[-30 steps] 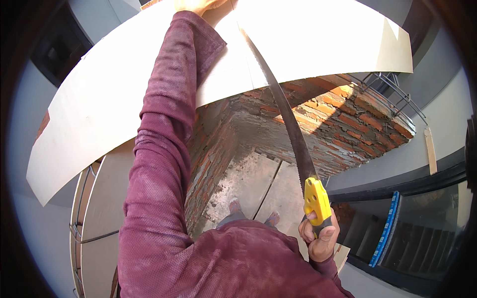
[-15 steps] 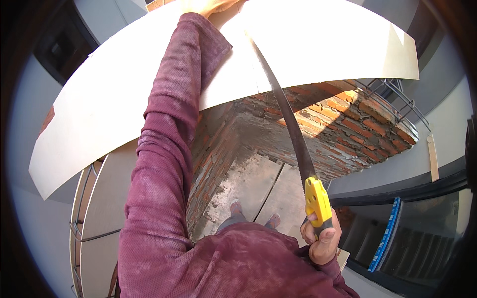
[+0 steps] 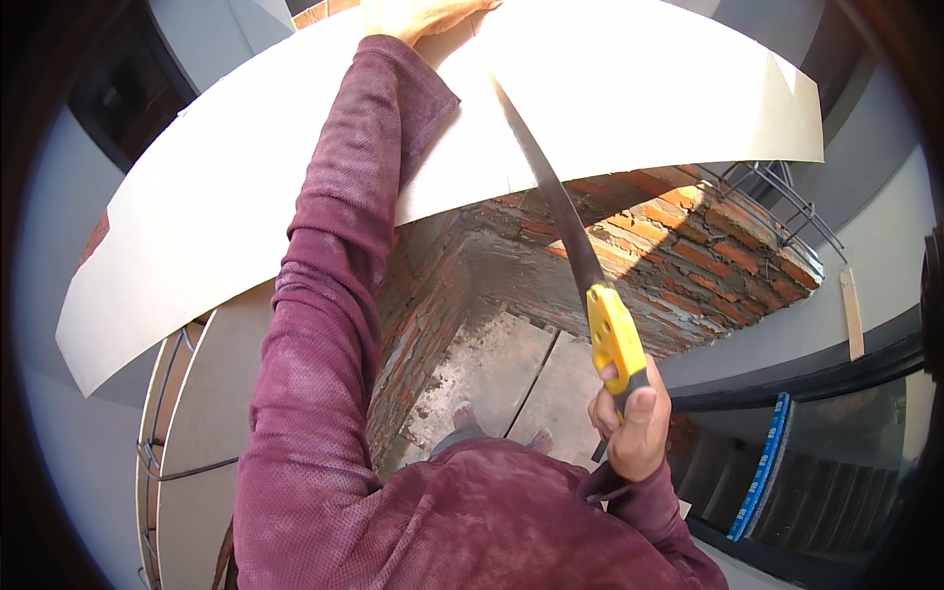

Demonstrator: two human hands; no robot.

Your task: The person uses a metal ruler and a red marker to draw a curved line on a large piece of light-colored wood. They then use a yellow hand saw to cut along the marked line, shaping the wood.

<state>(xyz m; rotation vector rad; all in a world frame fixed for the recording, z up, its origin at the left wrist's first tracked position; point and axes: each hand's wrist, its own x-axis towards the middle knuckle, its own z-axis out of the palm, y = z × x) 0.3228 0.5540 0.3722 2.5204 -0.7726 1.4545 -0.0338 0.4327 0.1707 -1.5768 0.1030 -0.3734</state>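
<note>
My right hand (image 3: 634,423) is closed round the yellow and dark grey handle of a handsaw (image 3: 565,221). Its long, slightly curved blade slants up and to the left, across the near edge of a large pale board (image 3: 629,93), and its tip is lost in the glare. At the top of the view my left hand (image 3: 428,16) lies on the board, left of the blade tip. One digit stretches out to the right there; the other fingers are cut off by the picture's edge. A thin line marks the board beside the blade.
Under the board stands a rough brick wall (image 3: 678,261) with steel rebar (image 3: 787,211) sticking out at right. My feet are on a concrete floor (image 3: 492,369) below. A dark-framed window (image 3: 836,462) with a blue strip is at lower right; another panel (image 3: 221,393) stands left.
My right hand and the saw handle have moved forward and slightly left, so more of the blade reaches over the board. My left hand stays at nearly the same place on the board.
</note>
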